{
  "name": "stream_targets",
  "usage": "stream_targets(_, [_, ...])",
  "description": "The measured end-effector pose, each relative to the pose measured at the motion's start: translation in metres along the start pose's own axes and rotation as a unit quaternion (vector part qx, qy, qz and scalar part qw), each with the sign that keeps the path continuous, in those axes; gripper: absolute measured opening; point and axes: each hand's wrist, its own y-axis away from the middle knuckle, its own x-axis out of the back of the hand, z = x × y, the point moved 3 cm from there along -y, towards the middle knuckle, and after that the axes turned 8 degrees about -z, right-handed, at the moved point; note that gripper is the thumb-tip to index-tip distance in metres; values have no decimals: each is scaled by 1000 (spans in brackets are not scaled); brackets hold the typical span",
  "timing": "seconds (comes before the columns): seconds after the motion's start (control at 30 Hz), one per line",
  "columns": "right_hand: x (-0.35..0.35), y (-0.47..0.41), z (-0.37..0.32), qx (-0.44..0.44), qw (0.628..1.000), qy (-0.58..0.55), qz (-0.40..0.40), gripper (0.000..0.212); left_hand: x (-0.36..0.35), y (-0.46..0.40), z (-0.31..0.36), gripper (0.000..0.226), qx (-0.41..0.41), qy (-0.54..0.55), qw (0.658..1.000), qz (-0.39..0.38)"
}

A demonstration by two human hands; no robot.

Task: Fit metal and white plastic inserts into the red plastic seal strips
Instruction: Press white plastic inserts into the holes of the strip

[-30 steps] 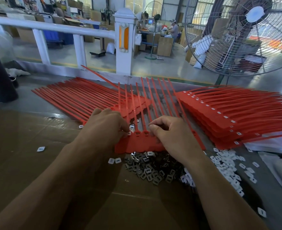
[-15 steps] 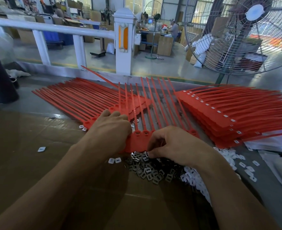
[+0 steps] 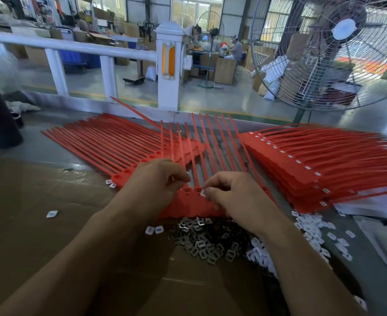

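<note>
A row of joined red seal strips lies in front of me, tails pointing away. My left hand rests curled on its left part, fingertips pinching one strip near its head. My right hand pinches a small white plastic insert at a strip's head socket. Below the strips lies a heap of metal inserts, with a heap of white plastic inserts to its right.
A stack of red strips lies to the left and a taller stack with white inserts fitted to the right. Loose white inserts dot the brown cardboard. A large fan and a white railing stand beyond the table.
My right hand dipped to the insert heaps below the strips, then came back up to the strip heads holding a white insert. My left hand stayed on the strips.
</note>
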Motion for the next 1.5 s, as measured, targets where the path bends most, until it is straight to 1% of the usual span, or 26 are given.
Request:
stream_targets(0.1, [-5,-2,5,-8,996,-85,20,11,-6,0,7,21,-41,66,997,4])
stream_targets(0.17, [-6,-3,3,-8,992,-119,28,8,-9,0,11,19,-69,81,994,8])
stream_targets(0.23, [-7,-3,2,-6,990,-138,35,9,-9,1,13,16,-84,89,992,15])
stream_targets(0.33, [-8,-3,-3,15,993,-109,41,24,-10,0,11,19,-89,77,993,17])
stream_targets(0.4, [-8,-3,-6,32,994,-93,42,30,-11,-1,10,18,-96,75,992,21])
stream_targets(0.53, [-8,-3,-7,49,994,-89,50,36,-10,-1,11,14,-105,91,989,41])
stream_targets(0.63, [-8,-3,-8,56,992,-95,55,36,-8,-1,14,12,-113,68,990,51])
stream_targets(0.7, [-7,-3,-7,53,991,-101,66,33,-8,0,14,11,-108,48,991,61])
stream_targets(0.8, [-4,-3,-4,37,987,-102,121,26,-8,-1,11,12,-73,32,994,73])
stream_targets(0.9, [0,-1,0,20,980,-90,174,22,-9,-1,6,12,-42,1,997,67])
stream_targets(0.97, [1,0,1,12,979,-76,190,21,-9,0,5,12,-33,-25,997,61])
stream_targets(1.07, [-1,-1,3,-1,983,-56,177,19,-8,0,6,16,-45,-74,993,75])
stream_targets(1.17, [-5,-1,2,2,986,-51,161,19,-5,0,11,19,-59,-98,989,94])
stream_targets(1.4, [-5,-2,4,-9,988,-37,148,18,-10,0,12,19,-49,-135,987,70])
stream_targets(1.5, [-5,-3,6,-18,989,-42,142,17,-13,-1,4,17,-18,-117,991,59])
